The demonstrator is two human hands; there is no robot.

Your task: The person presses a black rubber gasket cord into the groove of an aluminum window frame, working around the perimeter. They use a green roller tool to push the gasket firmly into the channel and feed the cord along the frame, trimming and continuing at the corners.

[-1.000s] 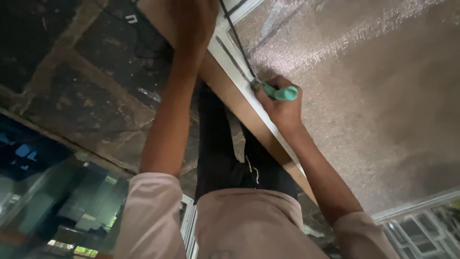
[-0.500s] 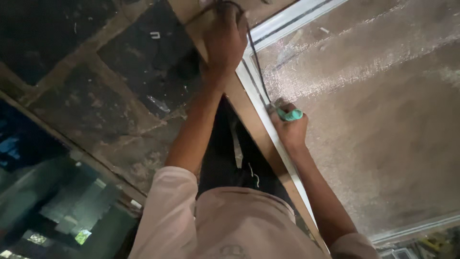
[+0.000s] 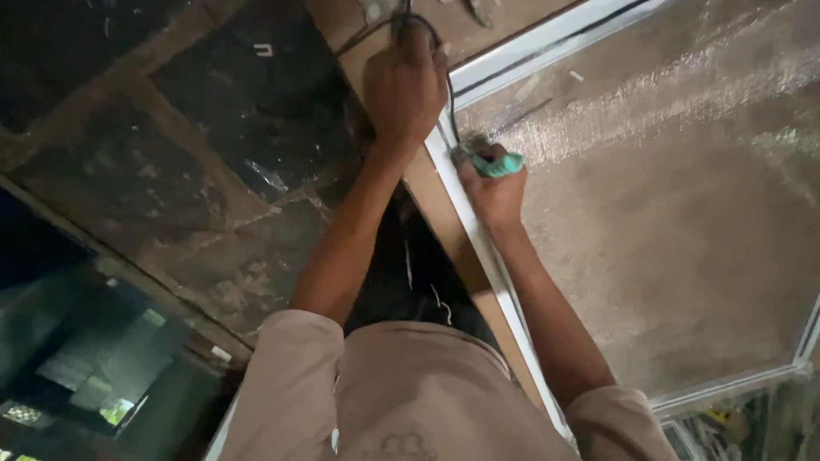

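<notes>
My right hand grips a teal-handled tool, its tip pressed against the white frame of a mesh screen panel. My left hand is closed on a thin black cord that runs along the frame's groove toward the top corner. A wooden strip lies under the frame's left edge. Both arms reach forward from my pink-sleeved shirt.
A dark stone-tiled floor lies to the left. A metal piece sits on the wood near the top edge. More white frame bounds the panel at the lower right. A glass surface is at the lower left.
The view has shifted so that the frame's top corner shows. My left hand has curled onto the black cord, and my right hand with the tool has moved along the frame toward that corner.
</notes>
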